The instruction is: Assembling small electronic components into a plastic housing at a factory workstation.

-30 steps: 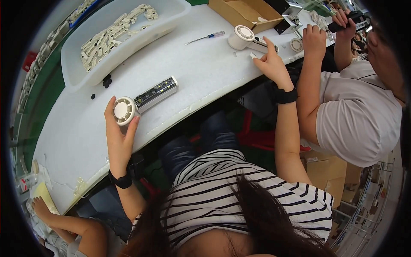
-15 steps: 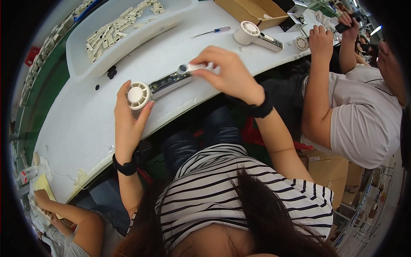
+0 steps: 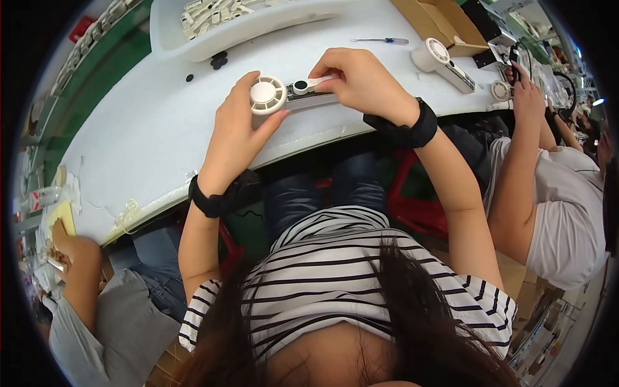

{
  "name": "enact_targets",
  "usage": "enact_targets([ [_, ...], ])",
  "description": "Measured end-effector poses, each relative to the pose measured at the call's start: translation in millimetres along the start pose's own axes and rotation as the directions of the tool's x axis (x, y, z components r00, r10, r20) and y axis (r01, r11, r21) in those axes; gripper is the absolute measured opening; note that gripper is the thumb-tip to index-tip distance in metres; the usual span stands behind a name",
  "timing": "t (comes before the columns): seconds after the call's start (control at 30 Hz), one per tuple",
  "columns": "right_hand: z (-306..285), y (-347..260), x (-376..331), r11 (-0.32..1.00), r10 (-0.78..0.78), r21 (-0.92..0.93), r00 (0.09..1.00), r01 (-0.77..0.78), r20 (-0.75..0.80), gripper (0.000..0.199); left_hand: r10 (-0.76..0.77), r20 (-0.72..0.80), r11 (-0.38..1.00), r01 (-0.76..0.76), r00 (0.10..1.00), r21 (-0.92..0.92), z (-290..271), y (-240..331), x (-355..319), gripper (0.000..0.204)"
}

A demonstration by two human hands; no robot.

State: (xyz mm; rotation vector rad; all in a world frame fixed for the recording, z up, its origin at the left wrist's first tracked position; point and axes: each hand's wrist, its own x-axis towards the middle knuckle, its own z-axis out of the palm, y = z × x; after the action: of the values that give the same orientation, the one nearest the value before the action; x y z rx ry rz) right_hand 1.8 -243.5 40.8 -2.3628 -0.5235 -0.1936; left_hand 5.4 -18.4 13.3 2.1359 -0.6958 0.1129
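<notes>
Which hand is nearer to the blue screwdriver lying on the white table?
Right. The right hand holds the handle end of the small fan, just below the screwdriver; the left hand grips the fan's round head, farther left.

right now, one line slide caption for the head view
Left hand steadies a white handheld fan on the white table while right hand fits a part.

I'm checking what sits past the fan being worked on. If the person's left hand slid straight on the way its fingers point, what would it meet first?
The left hand points up and away across the white table, gripping the small fan. Beyond the fan, it would probably first reach the small black parts, then the white tray; depth is uncertain.
</notes>
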Motion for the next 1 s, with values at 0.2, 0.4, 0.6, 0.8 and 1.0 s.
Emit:
enact_targets([
  [0.2,5,-7,0,0.999,0.053,-0.007,0.999,-0.053,0.007,0.013,0.037,-0.009,0.999,-0.037,0.999,0.019,1,-4,-2,0.059],
  [0.4,8,-6,10,0.993,-0.035,-0.112,0.999,0.039,0.035,0.011,0.067,-0.01,0.996,-0.066,0.998,0.063,1,-9,-1,0.061],
  [0.6,5,-5,14,0.989,-0.044,-0.137,0.997,0.053,0.07,0.011,0.071,-0.002,0.992,-0.071,0.997,0.109,-1,-11,0,0.06],
  [0.8,12,-5,4,0.974,-0.114,-0.191,0.993,0.118,0.035,0.012,0.037,0.023,0.997,-0.039,0.999,0.071,-8,-1,5,0.061],
  [1.0,12,-1,14,0.988,-0.092,-0.129,0.996,0.09,-0.012,0.012,0.09,-0.012,0.969,-0.085,0.996,0.232,-3,-8,1,0.056],
])
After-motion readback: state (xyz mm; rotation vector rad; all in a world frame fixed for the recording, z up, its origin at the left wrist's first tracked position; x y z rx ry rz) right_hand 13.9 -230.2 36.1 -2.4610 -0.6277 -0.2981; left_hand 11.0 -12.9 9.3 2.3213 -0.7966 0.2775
